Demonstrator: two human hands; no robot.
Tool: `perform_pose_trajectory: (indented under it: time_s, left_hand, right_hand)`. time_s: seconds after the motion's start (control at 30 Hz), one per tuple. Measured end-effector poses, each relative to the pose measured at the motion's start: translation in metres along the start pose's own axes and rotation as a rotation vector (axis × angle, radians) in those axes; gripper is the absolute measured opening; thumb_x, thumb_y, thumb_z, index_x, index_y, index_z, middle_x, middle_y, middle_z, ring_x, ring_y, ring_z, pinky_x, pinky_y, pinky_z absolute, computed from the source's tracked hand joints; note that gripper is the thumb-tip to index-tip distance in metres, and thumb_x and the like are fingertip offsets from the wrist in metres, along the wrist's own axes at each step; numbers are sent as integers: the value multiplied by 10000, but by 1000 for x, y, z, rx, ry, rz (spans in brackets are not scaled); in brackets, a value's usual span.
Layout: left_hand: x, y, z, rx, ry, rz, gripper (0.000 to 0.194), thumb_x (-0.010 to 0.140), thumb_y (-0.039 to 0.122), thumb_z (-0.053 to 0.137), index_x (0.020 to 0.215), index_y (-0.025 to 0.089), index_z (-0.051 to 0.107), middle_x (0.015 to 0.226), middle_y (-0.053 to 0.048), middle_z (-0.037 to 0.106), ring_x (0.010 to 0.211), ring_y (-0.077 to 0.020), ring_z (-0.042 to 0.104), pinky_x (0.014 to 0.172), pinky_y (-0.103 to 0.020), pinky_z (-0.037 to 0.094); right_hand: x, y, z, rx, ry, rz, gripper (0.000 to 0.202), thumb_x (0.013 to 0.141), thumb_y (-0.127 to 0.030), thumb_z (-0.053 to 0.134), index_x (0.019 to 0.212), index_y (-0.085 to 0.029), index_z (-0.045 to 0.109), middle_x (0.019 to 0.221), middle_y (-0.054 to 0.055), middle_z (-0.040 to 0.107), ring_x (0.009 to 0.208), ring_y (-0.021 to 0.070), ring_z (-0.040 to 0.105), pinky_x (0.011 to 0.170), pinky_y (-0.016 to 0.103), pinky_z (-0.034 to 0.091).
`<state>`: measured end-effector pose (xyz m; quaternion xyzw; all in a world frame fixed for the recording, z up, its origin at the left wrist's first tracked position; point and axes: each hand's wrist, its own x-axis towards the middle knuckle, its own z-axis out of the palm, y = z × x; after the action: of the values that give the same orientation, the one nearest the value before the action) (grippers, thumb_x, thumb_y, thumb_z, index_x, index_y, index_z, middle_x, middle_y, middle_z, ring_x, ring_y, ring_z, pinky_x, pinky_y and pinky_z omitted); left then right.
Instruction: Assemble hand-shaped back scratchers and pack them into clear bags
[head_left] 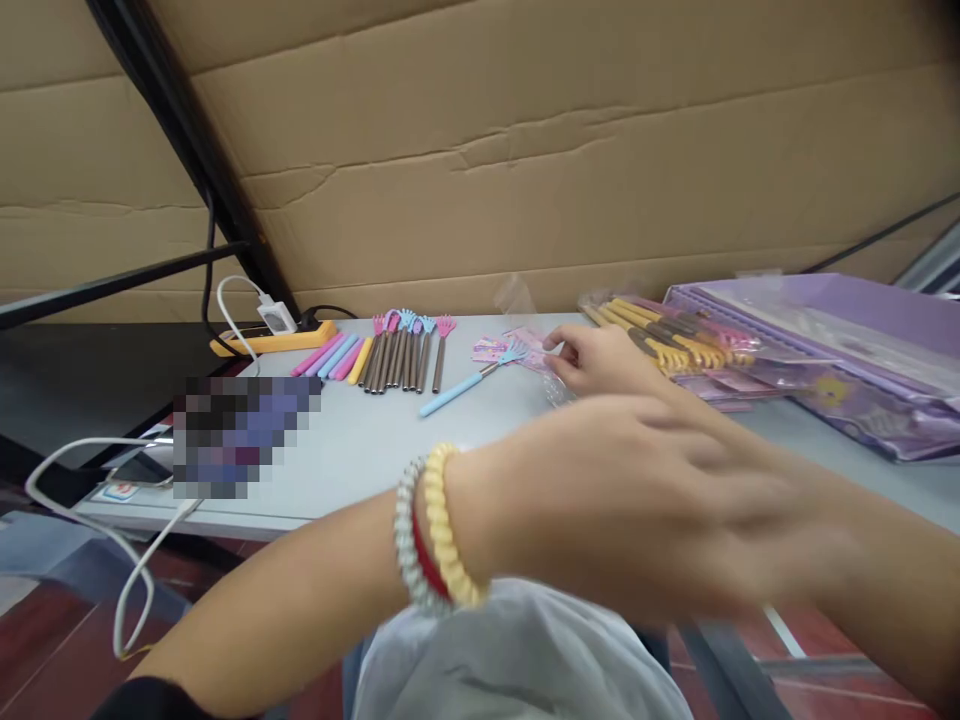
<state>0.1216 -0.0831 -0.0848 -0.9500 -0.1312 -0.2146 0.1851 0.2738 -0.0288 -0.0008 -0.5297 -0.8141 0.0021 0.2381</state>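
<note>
My left hand [600,500], with coiled bands at its wrist, is blurred by motion and crosses in front of my right forearm. Its fingers point right and are too smeared to read. Over the table, my right hand [596,358] has its fingers curled at some clear plastic [559,390] and small pink printed cards [525,345]. Whatever lies between those fingertips is hidden. Just left of it rests a blue-handled back scratcher [457,393], its claw head on the cards. Further left are several metal back scratcher rods [405,360] with coloured claw heads, beside loose coloured handles [337,358].
Bagged back scratchers with yellow claws [675,340] lie at the right, against a purple plastic-wrapped package [832,330]. At the left are a yellow power strip [277,341], a white charger [277,316], cables and a pixelated object [244,430]. Cardboard [525,150] walls the back.
</note>
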Motion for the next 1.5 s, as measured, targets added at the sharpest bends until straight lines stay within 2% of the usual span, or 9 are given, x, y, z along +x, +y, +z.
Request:
perform_pose_trajectory:
  time_s: [0.1, 0.2, 0.4, 0.57, 0.7, 0.93, 1.17, 1.33, 1.5]
  left_hand:
    - [25, -38, -72, 5, 33, -159, 345, 928, 299, 345, 816, 190, 652, 740, -28, 661, 673, -124, 574, 630, -260, 408]
    - [16, -78, -98, 12, 60, -507, 440, 925, 322, 351, 595, 154, 590, 532, -11, 568, 500, -98, 460, 524, -252, 301]
    - [-5, -94, -65, -84, -46, -753, 408, 912, 337, 375, 628, 163, 612, 541, -18, 580, 504, -113, 459, 526, -255, 287]
    - [3, -88, -56, -182, -86, -797, 293, 870, 154, 357, 914, 181, 645, 871, -62, 691, 798, -166, 604, 706, -261, 419]
    - [0, -90, -57, -152, -175, -887, 288, 854, 241, 413, 1058, 156, 598, 1082, -108, 648, 991, -215, 590, 866, -312, 430]
    - [-3, -89, -58, -109, -410, -971, 437, 789, 221, 445, 1214, 119, 460, 958, -151, 664, 892, -281, 628, 733, -349, 449]
    - [1, -91, -62, -163, -150, -1098, 466, 825, 217, 424, 1272, 90, 389, 861, -134, 672, 844, -271, 637, 717, -342, 436]
    - [11, -77, -62, -345, 147, -886, 453, 831, 253, 481, 1259, 144, 381, 748, -18, 633, 691, -166, 602, 655, -267, 438]
    - [22, -57, -62, -514, 223, -683, 446, 825, 222, 503, 1251, 172, 377, 730, 10, 611, 624, -119, 569, 610, -232, 439]
  right_hand:
    - [0, 2, 1, 58, 15, -21, 229, 776, -221, 505, 952, -159, 638, 739, 57, 686, 663, 179, 594, 597, 253, 376]
    - [2, 9, 6, 105, 68, -75, 234, 826, -226, 446, 984, -168, 608, 714, 42, 670, 639, 164, 584, 599, 242, 380]
    - [9, 31, 17, 73, 73, 5, 532, 788, -152, 472, 1316, -120, 417, 755, 59, 653, 692, 183, 573, 650, 257, 398]
    - [11, 33, 13, 93, 87, 78, 291, 792, -128, 464, 1049, -149, 598, 748, 52, 651, 654, 161, 554, 642, 250, 393]
    - [13, 32, 11, 114, 75, 47, 177, 801, -142, 474, 863, -165, 637, 771, 47, 670, 680, 157, 566, 650, 249, 398]
    - [18, 39, 19, 140, 48, 0, 267, 858, -219, 453, 1055, -154, 620, 1028, 99, 679, 842, 183, 618, 778, 294, 448]
    - [19, 46, 35, 16, -15, -128, 519, 879, -347, 439, 1346, -121, 438, 1355, 175, 476, 1249, 302, 405, 1006, 469, 326]
    - [11, 24, 25, 33, 198, -118, 485, 876, -529, 397, 1158, -200, 613, 1386, 160, 417, 1261, 365, 320, 981, 573, 270]
    - [4, -1, 17, 473, 99, -289, 465, 898, -533, 345, 880, -196, 665, 1042, 95, 625, 1050, 252, 515, 935, 430, 364]
